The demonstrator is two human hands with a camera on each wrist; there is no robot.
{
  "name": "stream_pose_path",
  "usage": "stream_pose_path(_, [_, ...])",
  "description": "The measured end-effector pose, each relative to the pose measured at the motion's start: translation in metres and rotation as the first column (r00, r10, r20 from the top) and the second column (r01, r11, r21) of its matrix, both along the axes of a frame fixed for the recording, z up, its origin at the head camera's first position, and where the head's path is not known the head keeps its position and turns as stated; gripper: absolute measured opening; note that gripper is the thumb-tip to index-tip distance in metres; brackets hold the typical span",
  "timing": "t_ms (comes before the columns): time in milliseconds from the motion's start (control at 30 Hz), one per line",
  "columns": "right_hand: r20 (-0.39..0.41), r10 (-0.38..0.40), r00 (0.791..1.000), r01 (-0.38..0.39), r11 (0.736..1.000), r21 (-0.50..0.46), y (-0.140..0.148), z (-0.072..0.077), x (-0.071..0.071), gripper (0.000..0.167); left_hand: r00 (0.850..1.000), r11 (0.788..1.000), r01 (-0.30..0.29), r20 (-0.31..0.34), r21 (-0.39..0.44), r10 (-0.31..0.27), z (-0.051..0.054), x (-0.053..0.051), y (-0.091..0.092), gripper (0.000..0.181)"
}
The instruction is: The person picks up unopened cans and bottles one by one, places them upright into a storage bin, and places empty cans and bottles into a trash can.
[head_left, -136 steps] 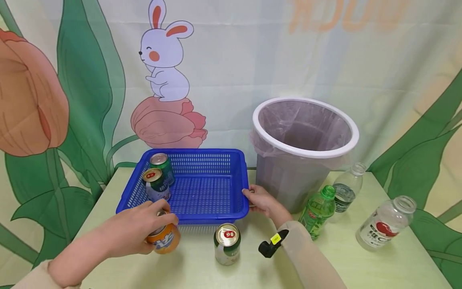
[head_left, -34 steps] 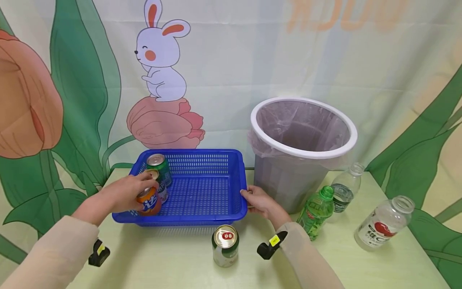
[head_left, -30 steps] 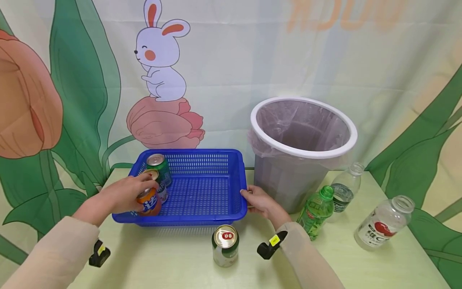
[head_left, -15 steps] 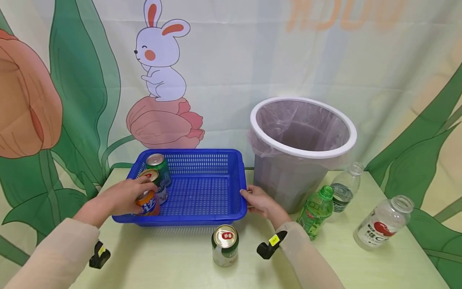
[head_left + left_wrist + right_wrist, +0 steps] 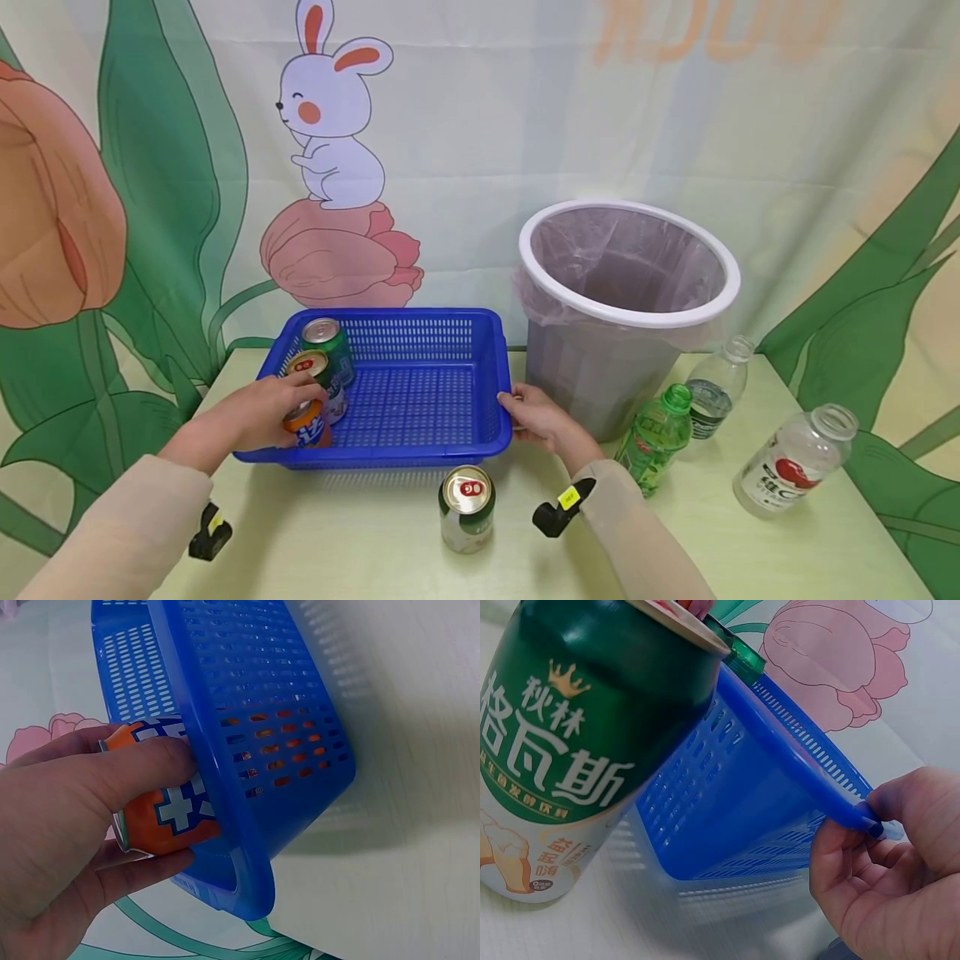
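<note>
My left hand [image 5: 266,408] grips an orange soda can [image 5: 309,427] inside the front left corner of the blue plastic basket [image 5: 420,452]. In the left wrist view the thumb lies along the orange can [image 5: 169,817] and fingers wrap its far side. Behind it in the basket stand a dark green can with a gold top [image 5: 335,400] and a green can with a silver top [image 5: 339,350]. My right hand [image 5: 542,417] pinches the basket's right rim, thumb on top in the right wrist view. A green and white drink can [image 5: 467,510] stands on the table before the basket.
A grey bin [image 5: 592,375] with a white rim and clear liner stands right of the basket. To its front and right are a green plastic bottle [image 5: 655,442], a clear labelled bottle [image 5: 716,387] and a wide-mouthed clear bottle [image 5: 795,462]. A printed cloth [image 5: 465,167] hangs behind.
The left hand has carried the orange can from in front of the basket into its front left corner. Lately it has shifted only slightly left. The right hand keeps its hold on the rim.
</note>
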State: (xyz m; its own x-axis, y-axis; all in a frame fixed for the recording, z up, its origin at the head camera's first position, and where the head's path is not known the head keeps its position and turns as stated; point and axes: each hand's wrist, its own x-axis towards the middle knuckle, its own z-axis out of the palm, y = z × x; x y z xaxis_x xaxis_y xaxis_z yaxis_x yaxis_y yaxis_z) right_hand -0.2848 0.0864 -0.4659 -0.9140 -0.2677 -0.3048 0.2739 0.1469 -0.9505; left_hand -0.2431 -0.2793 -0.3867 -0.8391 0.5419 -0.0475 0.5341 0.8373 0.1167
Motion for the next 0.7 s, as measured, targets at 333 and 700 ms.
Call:
stream_pose_path(333, [0.000, 0.000, 1.000, 0.000, 1.000, -0.006, 0.0000, 0.0024, 0.0017, 0.026, 1.000, 1.000, -0.010, 0.015, -0.014, 0.010, -0.0006, -0.0006, 0.0026, 0.050])
stream_pose_path(700, [0.003, 0.000, 1.000, 0.000, 1.000, -0.009, 0.0004, 0.0018, 0.0013, 0.022, 0.998, 0.999, -0.034, 0.050, -0.023, 0.035, -0.0065, -0.0045, 0.0052, 0.048])
